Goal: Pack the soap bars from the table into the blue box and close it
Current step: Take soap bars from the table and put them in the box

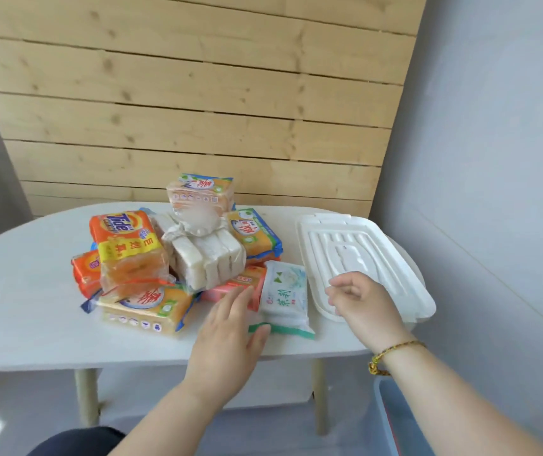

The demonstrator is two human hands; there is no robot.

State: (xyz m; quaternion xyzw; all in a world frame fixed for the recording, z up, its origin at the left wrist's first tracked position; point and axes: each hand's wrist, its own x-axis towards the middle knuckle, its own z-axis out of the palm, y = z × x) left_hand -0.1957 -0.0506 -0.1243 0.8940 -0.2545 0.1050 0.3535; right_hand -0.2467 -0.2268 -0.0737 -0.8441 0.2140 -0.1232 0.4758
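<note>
1. Since both hands are empty, left hand point(227, 334) flat and open, right hand point(362, 301) loosely curled, nothing's gripped yet.
2. White-green soap bar point(285, 292) lies between them, touching the left fingertips. Looks dense, stiff, slick wrapper; I'd pinch its long sides.
3. White lid point(378, 251) under the right hand overhangs the surface point(17, 291) edge; blue box point(391, 419) sits low by the right forearm, with clear room to drop down.

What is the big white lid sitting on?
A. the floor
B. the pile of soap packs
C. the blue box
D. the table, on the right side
D: the white lid lies flat on the table at its right end, beside the soap pile, with the right hand over its near edge.
</note>
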